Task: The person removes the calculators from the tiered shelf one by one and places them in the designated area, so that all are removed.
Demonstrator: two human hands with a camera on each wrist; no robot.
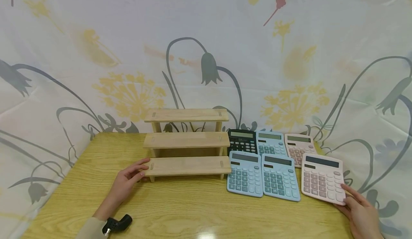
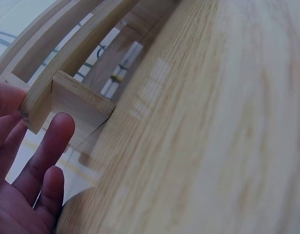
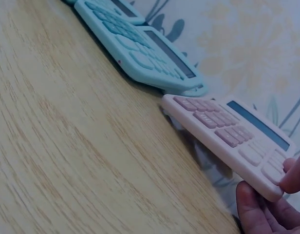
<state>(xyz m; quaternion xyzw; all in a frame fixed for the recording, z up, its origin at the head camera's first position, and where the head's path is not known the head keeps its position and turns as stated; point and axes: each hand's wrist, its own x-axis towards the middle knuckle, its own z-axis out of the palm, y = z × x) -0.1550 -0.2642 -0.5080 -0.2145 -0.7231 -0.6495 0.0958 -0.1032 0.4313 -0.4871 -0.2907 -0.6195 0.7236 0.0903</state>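
A pink calculator (image 1: 323,178) is pinched at its near right corner by my right hand (image 1: 363,210). In the right wrist view that calculator (image 3: 233,141) tilts, its near edge raised above the table, with the thumb on the key side and fingers underneath. My left hand (image 1: 126,180) touches the left end of the lowest shelf of a three-step wooden stand (image 1: 188,165). In the left wrist view one digit meets the shelf's corner (image 2: 35,109), while other fingers (image 2: 55,141) extend fairly straight below it. Part of this hand is cut off there.
Two blue calculators (image 1: 245,174) (image 1: 279,177) lie right of the stand. Behind them are a black calculator (image 1: 242,140), another blue one (image 1: 271,142) and a second pink one (image 1: 299,147). A flowered cloth (image 1: 206,24) hangs behind the wooden table (image 1: 180,210).
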